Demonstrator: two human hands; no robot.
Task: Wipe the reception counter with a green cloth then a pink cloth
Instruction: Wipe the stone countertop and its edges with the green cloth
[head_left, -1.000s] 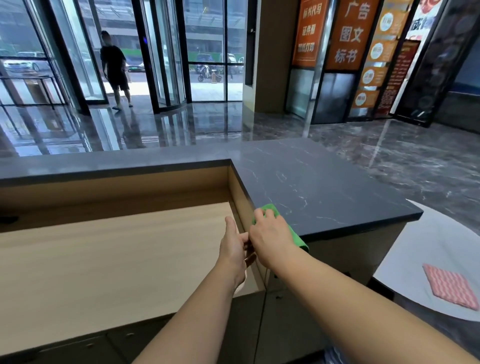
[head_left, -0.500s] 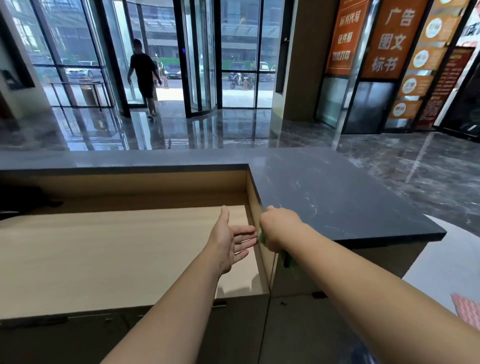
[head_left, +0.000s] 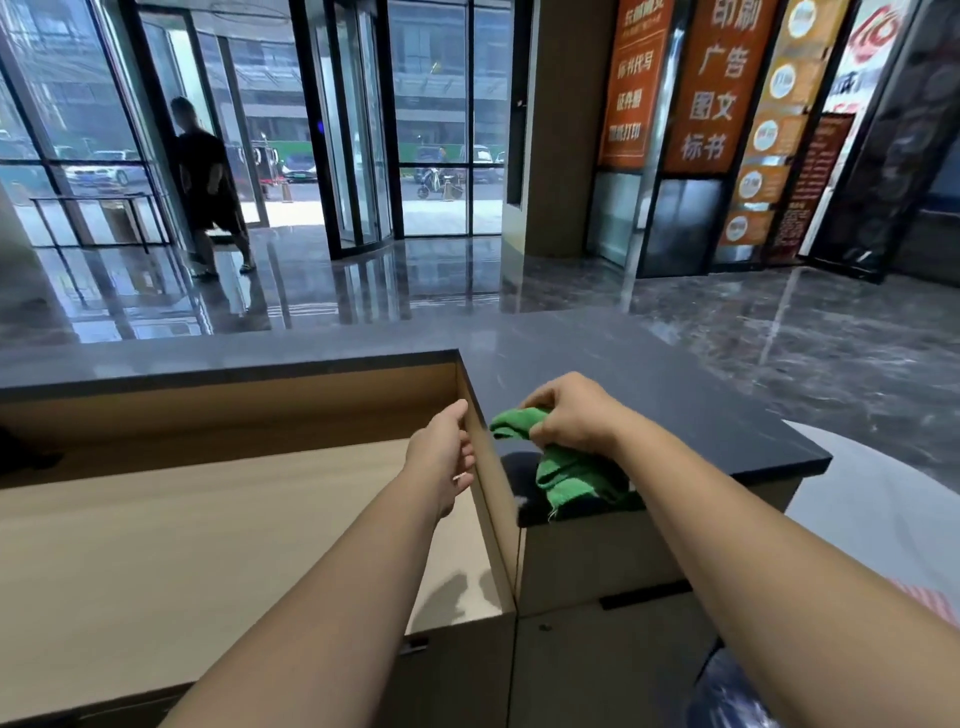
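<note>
Green cloth (head_left: 569, 475) is bunched in the right hand (head_left: 574, 415), whose fingers are closed over its upper folds; the rest is draped below the hand, over the near edge of the dark stone tabletop (head_left: 649, 384). The left hand (head_left: 441, 457) is held just beside it, loosely open and empty, with its fingertips against the upright wooden panel (head_left: 491, 483) that separates the two hands. To the left of that panel, under the left forearm, a pale wooden lower desk surface (head_left: 208, 535) is seen. A sliver of pink striped cloth (head_left: 930, 603) is visible well apart, beyond the right forearm at the frame's edge, on a white round surface (head_left: 872, 499). Beyond both hands, glossy lobby floor (head_left: 415, 291), glass doors and orange signs (head_left: 711, 83) are seen, and a person (head_left: 208, 182) is standing by the entrance.
</note>
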